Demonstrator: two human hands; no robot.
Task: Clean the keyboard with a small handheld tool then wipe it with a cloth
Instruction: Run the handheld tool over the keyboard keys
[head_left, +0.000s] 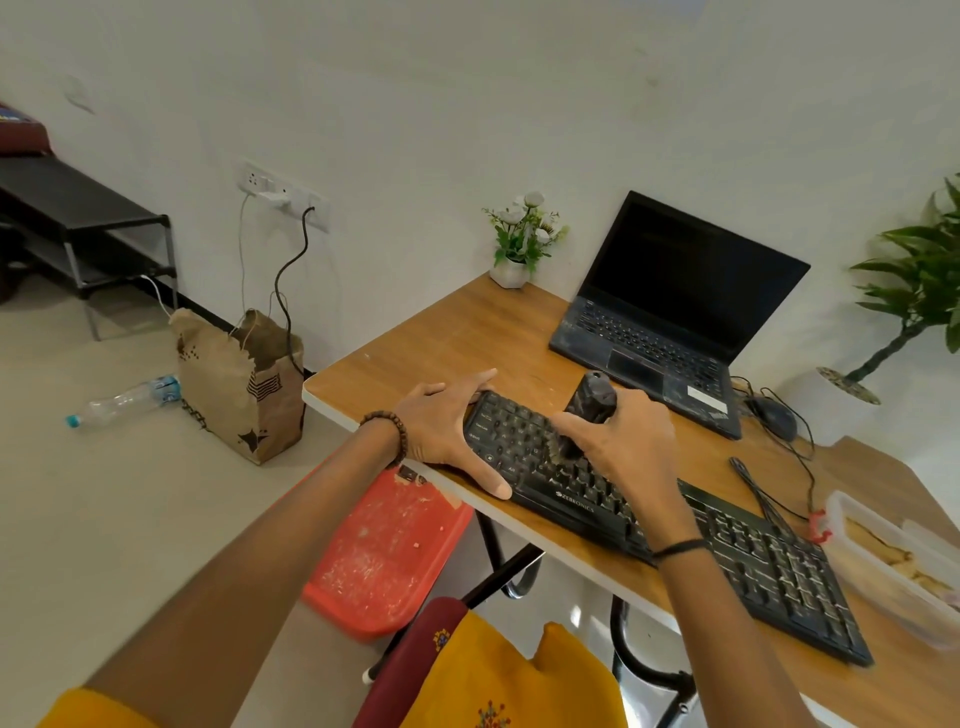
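Still busy with the first job, by the look of it: brushing not done, wiping with a cloth not yet begun, no cloth seen near the fingers. Wooden worktop (441, 332) under everything. Long black keyboard (727, 540) lying flat, touching the fingers of both hands. Left hand (441, 423) spread wide open, pressing down on the keyboard's left end. Right hand (623, 441) wrapped tight around a small dark tool (592, 402), bristly tip poking down below the fingers, touching the keys just beside the left hand.
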